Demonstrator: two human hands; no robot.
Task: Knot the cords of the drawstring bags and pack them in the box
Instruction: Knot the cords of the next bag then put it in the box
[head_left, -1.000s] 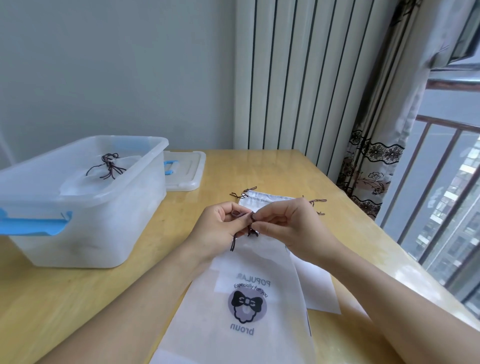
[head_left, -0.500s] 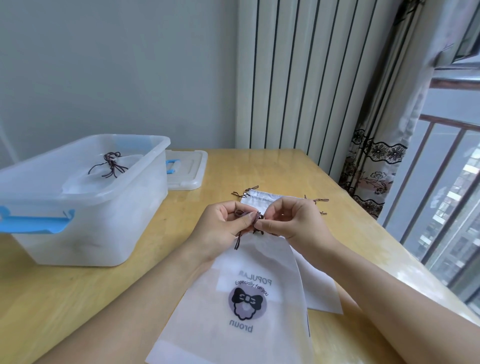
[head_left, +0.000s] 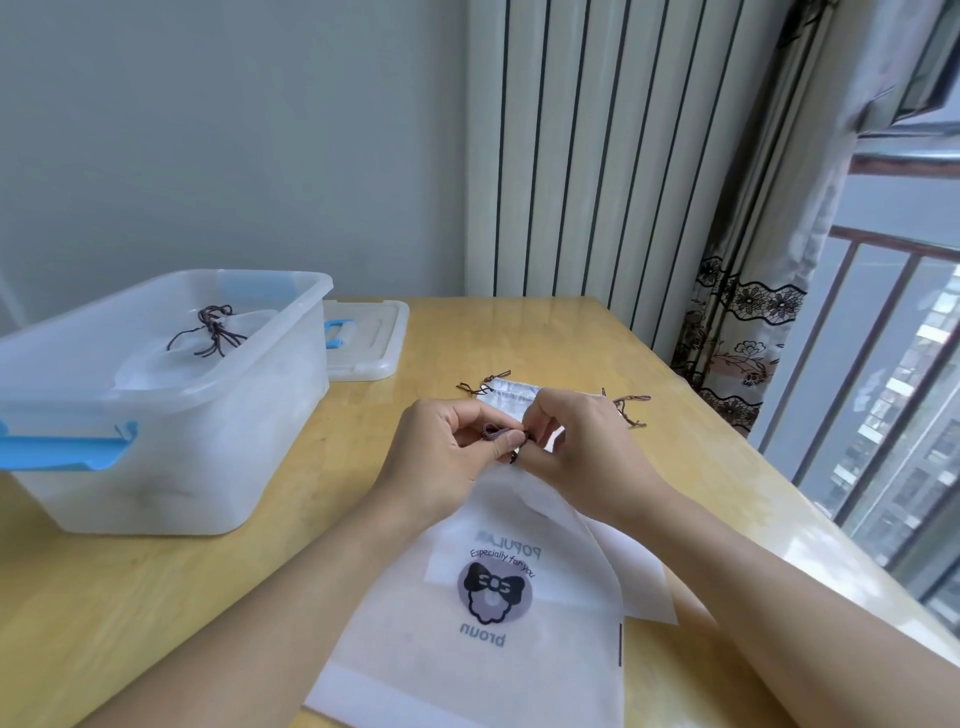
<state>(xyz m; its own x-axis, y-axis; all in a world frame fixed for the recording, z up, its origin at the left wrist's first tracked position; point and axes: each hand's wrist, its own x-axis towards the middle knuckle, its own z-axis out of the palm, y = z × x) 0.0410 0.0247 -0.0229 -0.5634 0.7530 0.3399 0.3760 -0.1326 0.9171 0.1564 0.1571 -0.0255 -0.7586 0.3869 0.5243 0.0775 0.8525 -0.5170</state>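
A white drawstring bag (head_left: 483, 597) with a black bow print lies flat on the wooden table in front of me. My left hand (head_left: 447, 457) and my right hand (head_left: 576, 447) meet over its top edge, both pinching its dark brown cord (head_left: 496, 432). Under it lies a second white bag (head_left: 511, 395), with loose cord ends showing at its left and right corners. A translucent plastic box (head_left: 171, 415) with blue latches stands at the left. Inside it lies a bag with a knotted dark cord (head_left: 213, 332).
The box's lid (head_left: 369, 338) lies flat behind the box. A striped curtain and a patterned curtain hang at the back right. The table's right edge runs beside a window with a railing.
My hands have drawn closer together over the bag's top edge, and the cord's hanging end has been pulled up short between my fingers. The view has shifted slightly.
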